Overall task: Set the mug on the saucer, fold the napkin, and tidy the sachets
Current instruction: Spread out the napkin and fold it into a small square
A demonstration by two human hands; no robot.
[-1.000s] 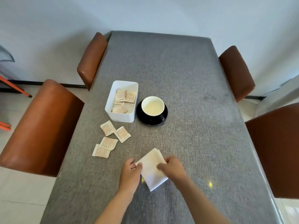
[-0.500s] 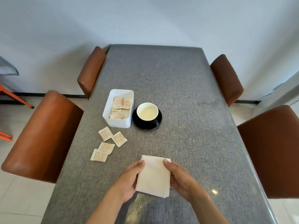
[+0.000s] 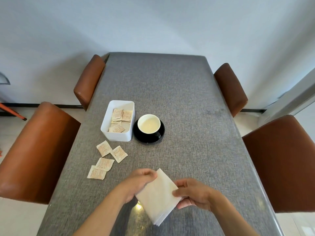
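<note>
A white folded napkin (image 3: 157, 196) is held just above the near part of the grey table. My left hand (image 3: 139, 182) pinches its upper left edge and my right hand (image 3: 192, 193) grips its right edge. Farther back, a black mug (image 3: 149, 124) with a cream inside stands on a black saucer (image 3: 143, 138). Left of it a white box (image 3: 117, 135) holds several sachets (image 3: 120, 119). Several more sachets (image 3: 106, 158) lie loose on the table in front of the box.
The grey table (image 3: 179, 99) runs away from me to a white wall. Brown chairs stand on both sides: two on the left (image 3: 34, 150) and two on the right (image 3: 281, 159).
The napkin has turned from lying square between my hands to a tilted diamond, lifted slightly. My left hand rose to its top corner and the view shifted a little.
</note>
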